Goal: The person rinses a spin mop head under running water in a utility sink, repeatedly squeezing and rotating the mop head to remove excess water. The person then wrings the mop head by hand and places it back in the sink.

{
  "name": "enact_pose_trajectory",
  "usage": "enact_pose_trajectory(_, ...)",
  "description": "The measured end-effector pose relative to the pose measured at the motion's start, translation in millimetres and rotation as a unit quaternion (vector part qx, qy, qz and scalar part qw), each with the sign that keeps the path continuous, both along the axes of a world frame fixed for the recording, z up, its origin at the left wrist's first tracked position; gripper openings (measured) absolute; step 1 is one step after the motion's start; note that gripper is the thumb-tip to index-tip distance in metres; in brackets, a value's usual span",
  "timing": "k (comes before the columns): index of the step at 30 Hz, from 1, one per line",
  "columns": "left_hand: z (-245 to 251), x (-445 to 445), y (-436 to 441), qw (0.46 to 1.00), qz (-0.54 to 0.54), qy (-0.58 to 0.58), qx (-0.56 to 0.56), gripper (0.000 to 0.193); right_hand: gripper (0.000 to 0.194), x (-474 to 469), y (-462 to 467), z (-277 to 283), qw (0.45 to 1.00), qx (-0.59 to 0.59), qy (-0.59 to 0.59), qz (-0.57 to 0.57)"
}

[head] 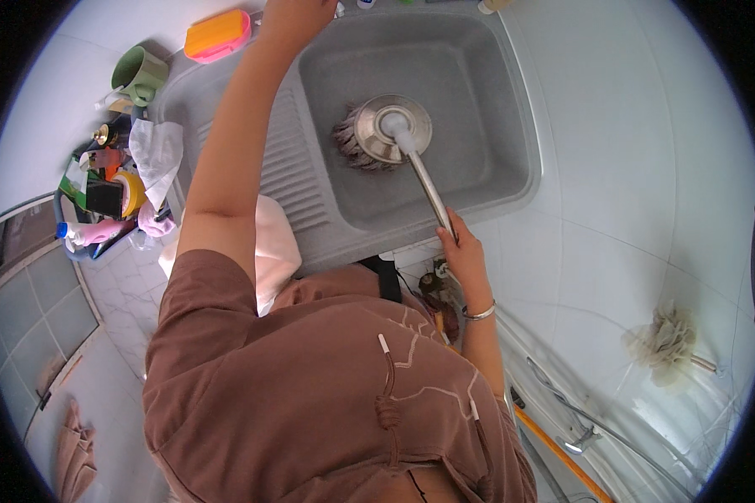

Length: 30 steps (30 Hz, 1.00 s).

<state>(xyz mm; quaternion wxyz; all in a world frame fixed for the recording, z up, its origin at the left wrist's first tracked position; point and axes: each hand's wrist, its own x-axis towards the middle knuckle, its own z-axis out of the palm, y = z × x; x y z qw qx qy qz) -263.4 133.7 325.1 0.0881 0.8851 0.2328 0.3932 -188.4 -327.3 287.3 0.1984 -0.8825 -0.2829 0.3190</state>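
Observation:
My right hand (467, 254) is closed around the metal handle of a round mop head (393, 129). The mop's steel disc lies tilted in the basin of a grey sink (503, 100), with dark strands (351, 141) spread out on its left side. Only part of my left hand (311, 16) shows, at the top edge beside the faucet area; its fingers are cut off by the picture, so what it touches cannot be seen. My left forearm crosses above the ribbed drainboard (296, 170).
A yellow-and-pink soap box (217, 36) and a green mug (139, 74) stand left of the drainboard. Bottles, a yellow tape roll (132, 193) and a white cloth (156, 157) crowd the far left. A mesh bath puff (667, 339) hangs on the right wall.

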Motion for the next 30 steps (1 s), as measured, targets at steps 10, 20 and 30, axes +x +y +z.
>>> enact_pose_trajectory(10, -22, -34, -43, 0.996, -0.015, 0.019, -0.085, 0.02, 0.05, 32, 3, -26, 0.998, 0.0, -0.026, -0.053)
enact_pose_trajectory(20, -46, -48, -86, 0.98, -0.016, -0.01, -0.199, 0.026, 0.051, 0, -2, -19, 0.999, -0.012, -0.014, 0.026)
enact_pose_trajectory(30, -79, -49, -107, 0.955, -0.064, 0.032, -0.289, 0.027, 0.049, 30, 14, -24, 0.997, -0.012, -0.069, 0.012)
